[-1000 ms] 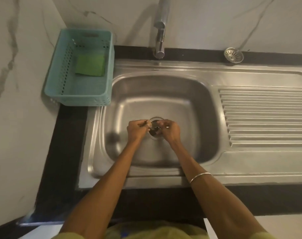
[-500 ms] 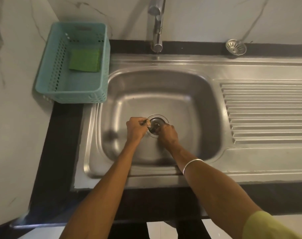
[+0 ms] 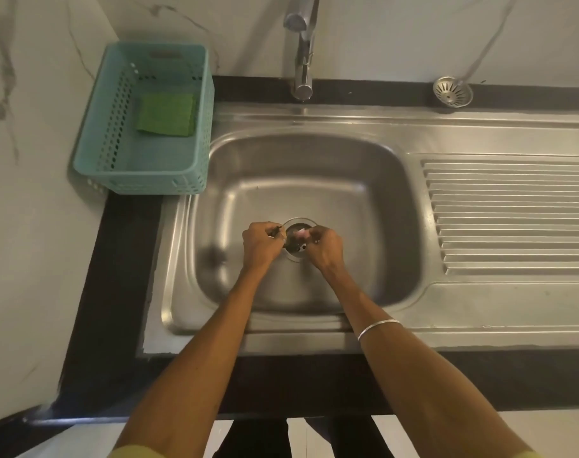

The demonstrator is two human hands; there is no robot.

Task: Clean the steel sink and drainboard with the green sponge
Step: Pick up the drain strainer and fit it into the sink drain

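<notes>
Right now both your hands are down in the steel sink, meeting over the drain at the middle of the basin. Your left hand has its fingers curled and pinches something small and dark at its fingertips; what it is cannot be made out. Your right hand is curled too, fingers bent toward the drain opening, and whether it holds anything cannot be told from this view. A thin bangle sits on your right forearm.

The green sponge lies flat in the teal basket, toward its far right corner, well apart from both hands. That basket stands on the dark desk just beside the sink's left rim. The ribbed drainboard stretches to the right of the basin. Behind the basin the faucet stands upright, and a round metal strainer rests on the desk strip behind the drainboard.
</notes>
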